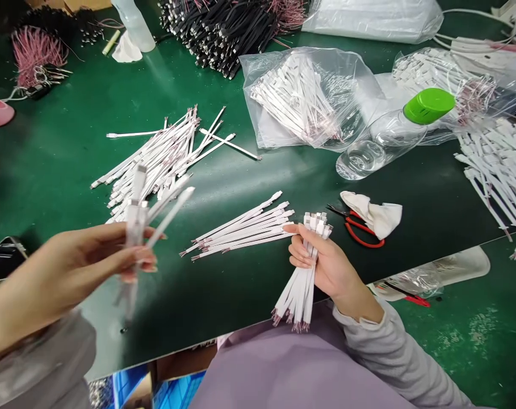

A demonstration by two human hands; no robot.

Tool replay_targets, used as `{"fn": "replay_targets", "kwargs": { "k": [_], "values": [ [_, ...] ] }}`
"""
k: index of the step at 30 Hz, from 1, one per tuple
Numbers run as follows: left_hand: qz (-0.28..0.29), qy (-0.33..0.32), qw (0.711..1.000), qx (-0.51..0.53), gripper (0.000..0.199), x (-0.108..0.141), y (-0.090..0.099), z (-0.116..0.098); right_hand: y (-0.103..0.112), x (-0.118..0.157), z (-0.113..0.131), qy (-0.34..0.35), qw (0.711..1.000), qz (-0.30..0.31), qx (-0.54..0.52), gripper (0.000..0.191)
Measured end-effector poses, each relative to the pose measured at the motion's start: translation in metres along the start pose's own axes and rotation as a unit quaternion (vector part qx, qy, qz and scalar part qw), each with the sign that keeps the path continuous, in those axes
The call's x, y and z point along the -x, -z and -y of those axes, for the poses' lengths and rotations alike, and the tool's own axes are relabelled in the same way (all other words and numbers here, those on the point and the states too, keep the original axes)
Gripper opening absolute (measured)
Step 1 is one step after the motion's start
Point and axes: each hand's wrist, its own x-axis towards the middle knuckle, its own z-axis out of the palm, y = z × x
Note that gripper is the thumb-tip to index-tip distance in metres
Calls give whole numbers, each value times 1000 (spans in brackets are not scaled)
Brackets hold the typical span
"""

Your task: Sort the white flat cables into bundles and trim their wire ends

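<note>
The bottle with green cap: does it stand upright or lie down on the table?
It lies on its side: the bottle stretches along the table, round base to the left, green cap to the right.

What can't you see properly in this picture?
Head view:
- White cables: middles hidden by the right hand.
- Cables in the left hand: blurred.
- Red-handled scissors: partly hidden by a white cloth.
- Black cable pile: cut off by the top edge.

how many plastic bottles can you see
2: a clear plastic bottle with a green cap lies on its side at the right, and a translucent bottle sits at the top edge of the view, partly cut off. Others may be hidden behind the bags.
</note>
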Motion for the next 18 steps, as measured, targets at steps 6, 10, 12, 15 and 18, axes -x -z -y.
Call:
{"fn": "replay_targets", "kwargs": {
  "k": [6, 10, 12, 15, 18],
  "values": [
    [283, 2, 896, 343, 29, -34, -127, -70, -4, 2, 0, 33, 999, -1, 31, 20],
    [297, 7, 862, 411, 32, -44, -173, -74, 0, 4, 5, 66, 997, -9, 41, 17],
    [296, 8, 856, 424, 33, -43, -178, -70, 2, 3, 5, 71, 996, -17, 41, 18],
    [278, 8, 850, 448, 36, -40, -176, -66, 1, 0, 4, 82, 995, -25, 47, 17],
    [252, -1, 847, 468, 36, -39, -177, -66, -2, -2, 3, 90, 994, -33, 60, 19]
  ]
}}
